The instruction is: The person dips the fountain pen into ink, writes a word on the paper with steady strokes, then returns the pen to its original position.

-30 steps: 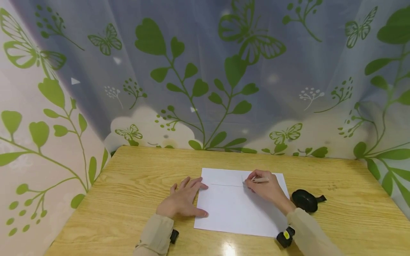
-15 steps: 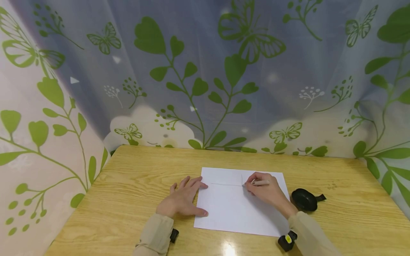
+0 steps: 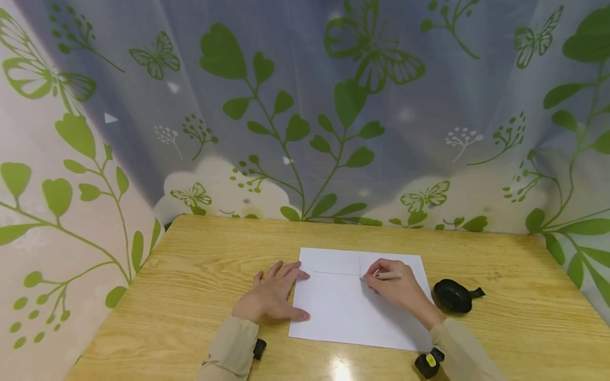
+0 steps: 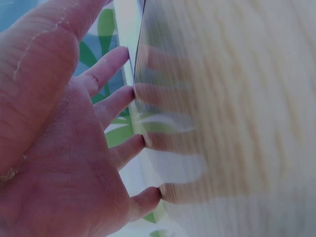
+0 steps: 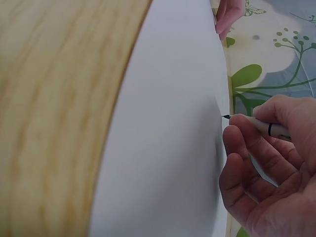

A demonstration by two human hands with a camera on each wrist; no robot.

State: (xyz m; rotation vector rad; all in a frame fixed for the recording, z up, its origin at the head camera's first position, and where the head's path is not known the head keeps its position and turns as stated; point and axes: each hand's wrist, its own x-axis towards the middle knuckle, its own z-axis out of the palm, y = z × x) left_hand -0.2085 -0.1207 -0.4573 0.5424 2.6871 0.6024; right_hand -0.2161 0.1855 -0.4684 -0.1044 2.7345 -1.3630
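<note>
A white sheet of paper (image 3: 333, 312) lies on the wooden table, bearing a thin horizontal line and a short vertical line that meet near the pen tip. My right hand (image 3: 397, 286) pinches a pale pen (image 5: 264, 127) between thumb and fingers, its dark tip at the paper. My left hand (image 3: 269, 296) is spread at the sheet's left edge, with thumb and index fingertips on the paper. In the left wrist view the left hand's fingers (image 4: 111, 106) are extended, their tips touching the tabletop.
To the right of the paper sits a small black pan-shaped object (image 3: 452, 296) with a short handle. The wooden table (image 3: 200, 259) reaches back to a curtain (image 3: 267, 106) printed with green leaves and butterflies. Both wrists wear black devices.
My right hand has moved slightly down the sheet with the pen, and the vertical line now reaches down to the horizontal one. My left hand stays in place.
</note>
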